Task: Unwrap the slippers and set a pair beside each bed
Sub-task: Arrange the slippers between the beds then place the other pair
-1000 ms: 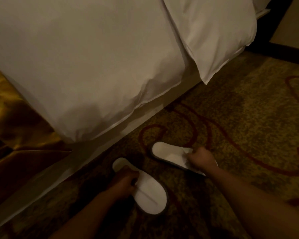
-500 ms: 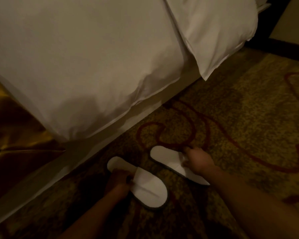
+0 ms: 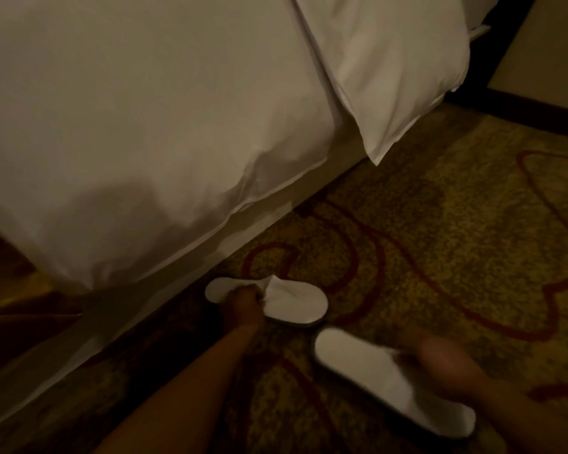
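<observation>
While the left hand (image 3: 243, 301) grips one slipper (image 3: 297, 304), right hand's (image 3: 440, 358) hold on second slipper (image 3: 371, 378) is unclear.

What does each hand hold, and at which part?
The left hand grips the far slipper at its middle, where the upper opens. The right hand, blurred, is at the middle of the near slipper; its grip cannot be told.

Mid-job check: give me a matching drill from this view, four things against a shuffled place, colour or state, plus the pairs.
1 left hand
2 right hand
3 pillow
4 carpet

A blurred, at the far slipper
B corner hangs over the side of the bed
C gold with red swirls
D grips the near slipper

Pairs: 1-D, 2-A, 3-B, 4-C
</observation>
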